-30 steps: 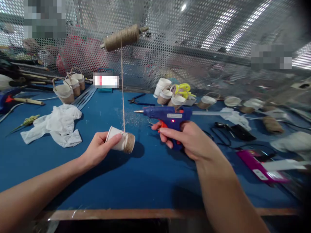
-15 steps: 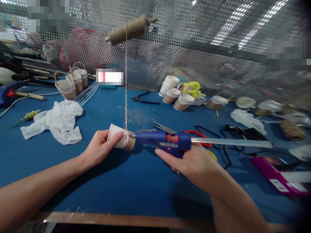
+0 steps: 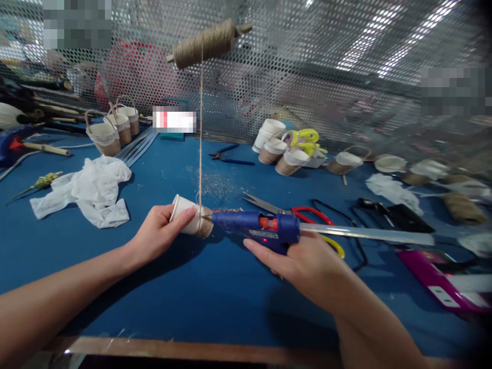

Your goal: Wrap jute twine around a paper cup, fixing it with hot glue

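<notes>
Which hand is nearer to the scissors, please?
Right. The right hand, with the glue gun, is by the scissors; the left hand, with the cup, is farther off, left of them.

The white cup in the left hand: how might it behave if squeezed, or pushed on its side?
The white cup looks like paper, so it is probably light and could dent. Its round, tapered shape suggests it may roll in a curve. The strand running up to the twine spool might tug it back.
</notes>
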Motion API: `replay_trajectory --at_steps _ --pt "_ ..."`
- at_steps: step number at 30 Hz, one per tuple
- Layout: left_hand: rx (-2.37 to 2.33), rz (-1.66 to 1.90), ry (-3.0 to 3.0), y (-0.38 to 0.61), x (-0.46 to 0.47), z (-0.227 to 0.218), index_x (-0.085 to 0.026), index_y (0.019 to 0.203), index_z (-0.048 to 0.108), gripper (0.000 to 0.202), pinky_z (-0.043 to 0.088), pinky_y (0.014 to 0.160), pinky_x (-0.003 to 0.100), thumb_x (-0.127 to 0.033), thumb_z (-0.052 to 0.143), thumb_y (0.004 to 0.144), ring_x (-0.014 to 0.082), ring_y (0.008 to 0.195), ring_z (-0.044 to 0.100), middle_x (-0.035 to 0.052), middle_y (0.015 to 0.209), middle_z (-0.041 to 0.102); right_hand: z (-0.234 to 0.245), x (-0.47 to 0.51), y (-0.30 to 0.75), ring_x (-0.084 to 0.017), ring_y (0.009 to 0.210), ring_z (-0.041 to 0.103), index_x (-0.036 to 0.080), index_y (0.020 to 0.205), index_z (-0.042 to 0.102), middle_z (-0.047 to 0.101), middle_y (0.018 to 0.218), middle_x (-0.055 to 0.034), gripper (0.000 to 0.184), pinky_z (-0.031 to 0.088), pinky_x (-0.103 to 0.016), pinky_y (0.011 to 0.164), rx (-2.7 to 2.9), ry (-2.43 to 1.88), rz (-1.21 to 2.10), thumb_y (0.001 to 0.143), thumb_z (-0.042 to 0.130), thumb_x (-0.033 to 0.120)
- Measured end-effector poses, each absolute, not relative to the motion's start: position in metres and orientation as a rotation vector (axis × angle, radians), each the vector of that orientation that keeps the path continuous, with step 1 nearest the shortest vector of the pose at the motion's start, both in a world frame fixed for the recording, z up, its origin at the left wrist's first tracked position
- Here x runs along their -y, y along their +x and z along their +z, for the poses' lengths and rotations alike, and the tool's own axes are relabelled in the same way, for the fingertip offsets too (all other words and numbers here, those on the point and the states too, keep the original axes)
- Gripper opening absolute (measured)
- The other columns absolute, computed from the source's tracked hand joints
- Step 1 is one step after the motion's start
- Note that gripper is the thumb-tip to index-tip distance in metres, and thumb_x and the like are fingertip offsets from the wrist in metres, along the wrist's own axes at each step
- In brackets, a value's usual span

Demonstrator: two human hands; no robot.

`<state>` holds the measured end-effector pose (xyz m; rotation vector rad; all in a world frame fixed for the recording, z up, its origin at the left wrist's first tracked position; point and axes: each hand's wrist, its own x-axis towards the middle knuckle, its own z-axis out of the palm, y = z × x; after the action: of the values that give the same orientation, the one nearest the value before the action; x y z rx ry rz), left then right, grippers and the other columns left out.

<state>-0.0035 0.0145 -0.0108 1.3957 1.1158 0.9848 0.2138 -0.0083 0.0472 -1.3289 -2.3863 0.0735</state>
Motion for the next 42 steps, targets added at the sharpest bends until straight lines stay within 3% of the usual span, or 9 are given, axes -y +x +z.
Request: replay_trajectory --at_steps 3,9,14,20,27,42 --pt "-1.092 0.979 1.397 -0.003 -0.015 -0.012 -0.011 0.088 0.069 0.034 0.047 0.07 0.023 -0.037 0.048 0.081 0.0169 0.076 0.063 0.0062 0.087 0.072 0.047 0.008 0.217 -0.018 0.06 0.062 0.017 0.081 0.067 0.066 0.063 -0.0045 0.022 0.05 -0.028 0.056 2.495 -1.23 -0.026 0.081 0.047 0.025" --pt "-1.095 0.967 1.415 -0.002 -0.015 -0.014 -0.009 0.086 0.069 0.038 0.047 0.069 0.025 -0.039 0.046 0.082 0.0188 0.076 0.062 0.0075 0.085 0.072 0.047 0.009 0.225 -0.014 0.045 0.051 0.019 0.079 0.07 0.05 0.042 -0.0005 0.032 0.041 -0.024 0.047 2.702 -0.858 -0.636 0.082 0.039 0.011" --pt "-1.134 0.966 1.386 -0.001 -0.016 -0.013 -0.007 0.087 0.068 0.039 0.047 0.069 0.026 -0.039 0.046 0.081 0.0182 0.074 0.061 0.0087 0.084 0.071 0.043 0.01 0.224 -0.013 0.034 0.039 0.02 0.072 0.071 0.033 0.031 0.0029 0.053 0.034 -0.025 0.042 2.635 -0.769 -0.714 0.086 0.023 0.005" --pt "-1.097 0.99 1.373 -0.002 -0.016 -0.013 -0.009 0.087 0.068 0.037 0.046 0.067 0.022 -0.039 0.048 0.081 0.0159 0.071 0.061 0.0068 0.083 0.072 0.041 0.008 0.225 -0.01 0.034 0.038 0.02 0.074 0.071 0.044 0.038 0.001 0.051 0.027 -0.022 0.036 2.643 -0.779 -0.622 0.089 0.024 0.009" --pt "-1.101 0.982 1.391 -0.002 -0.016 -0.012 -0.01 0.086 0.069 0.036 0.046 0.066 0.02 -0.039 0.047 0.082 0.0152 0.072 0.061 0.0062 0.084 0.072 0.034 0.012 0.231 -0.013 0.04 0.04 0.024 0.083 0.071 0.028 0.035 0.0038 0.049 0.032 -0.025 0.046 2.636 -0.844 -0.666 0.085 0.026 0.004" --pt "-1.131 0.993 1.37 -0.002 -0.015 -0.014 -0.011 0.087 0.069 0.037 0.046 0.066 0.022 -0.041 0.048 0.081 0.0155 0.07 0.061 0.0061 0.084 0.072 0.032 0.018 0.232 -0.014 0.048 0.047 0.025 0.084 0.069 0.043 0.043 0.0015 0.048 0.035 -0.026 0.051 2.668 -0.856 -0.674 0.085 0.025 0.005"
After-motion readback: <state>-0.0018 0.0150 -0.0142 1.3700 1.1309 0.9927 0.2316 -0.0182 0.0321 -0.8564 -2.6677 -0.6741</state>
